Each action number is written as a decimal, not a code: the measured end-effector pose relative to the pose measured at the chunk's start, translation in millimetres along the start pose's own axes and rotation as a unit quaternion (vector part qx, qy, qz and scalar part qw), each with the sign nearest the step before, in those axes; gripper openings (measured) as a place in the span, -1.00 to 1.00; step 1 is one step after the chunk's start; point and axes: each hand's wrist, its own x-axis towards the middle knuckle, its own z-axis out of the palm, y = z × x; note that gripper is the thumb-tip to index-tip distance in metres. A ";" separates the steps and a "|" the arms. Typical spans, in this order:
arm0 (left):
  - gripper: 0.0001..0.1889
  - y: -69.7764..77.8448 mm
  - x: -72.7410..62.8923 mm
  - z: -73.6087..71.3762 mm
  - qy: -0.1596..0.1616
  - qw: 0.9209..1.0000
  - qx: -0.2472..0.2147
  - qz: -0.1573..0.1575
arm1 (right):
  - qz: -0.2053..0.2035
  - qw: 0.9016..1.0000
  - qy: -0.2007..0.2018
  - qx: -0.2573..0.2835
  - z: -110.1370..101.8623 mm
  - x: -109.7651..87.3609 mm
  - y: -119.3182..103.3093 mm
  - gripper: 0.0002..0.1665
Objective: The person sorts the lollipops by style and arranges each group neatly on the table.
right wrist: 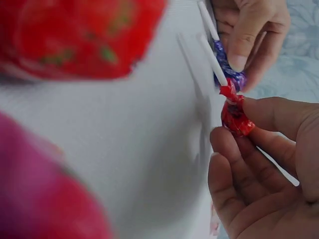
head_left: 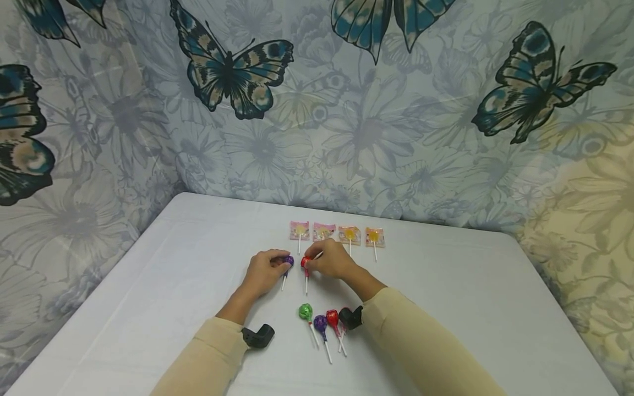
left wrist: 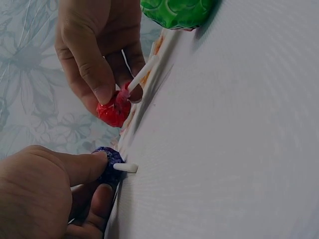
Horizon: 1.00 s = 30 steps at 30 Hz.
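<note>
My left hand (head_left: 264,271) pinches a purple-wrapped lollipop (left wrist: 110,164) by its round head, thumb on one side and fingers on the other, its white stick toward me. Just to the right, my right hand (head_left: 331,258) holds a red-wrapped lollipop (right wrist: 234,115) between thumb and fingers, its stick also pointing toward me. The two lollipops are close together but apart in the head view. Nearer me lie a green lollipop (head_left: 305,312), another purple lollipop (head_left: 320,323) and another red lollipop (head_left: 332,318); the right wrist camera partly hides what lies beside the red one.
Several flat lollipops in clear packets stand in a row at the back, among them a pink packet (head_left: 299,230) and an orange packet (head_left: 375,237). They lie on a white table (head_left: 198,247), whose far edge meets a wall (head_left: 322,148) covered with butterfly patterns.
</note>
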 end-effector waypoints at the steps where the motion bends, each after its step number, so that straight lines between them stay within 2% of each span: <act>1: -0.73 -0.1 0.2 0.0 0.001 1.000 -0.001 0.000 | 0.001 1.000 -0.002 -0.003 0.7 0.6 0.4 -0.84; 9: -0.73 0.0 1.3 0.6 -0.001 1.000 -0.004 0.002 | 0.017 1.000 -0.002 -0.021 3.8 1.6 0.1 -0.83; 22: -0.74 -0.7 -0.5 1.8 0.003 1.000 -0.003 0.005 | 0.011 1.000 0.007 -0.023 7.3 0.9 1.2 -0.80; 30: -0.74 -0.2 -0.2 1.1 0.000 1.000 0.001 0.003 | 0.014 1.000 0.013 -0.020 -3.3 -3.8 -2.4 -0.75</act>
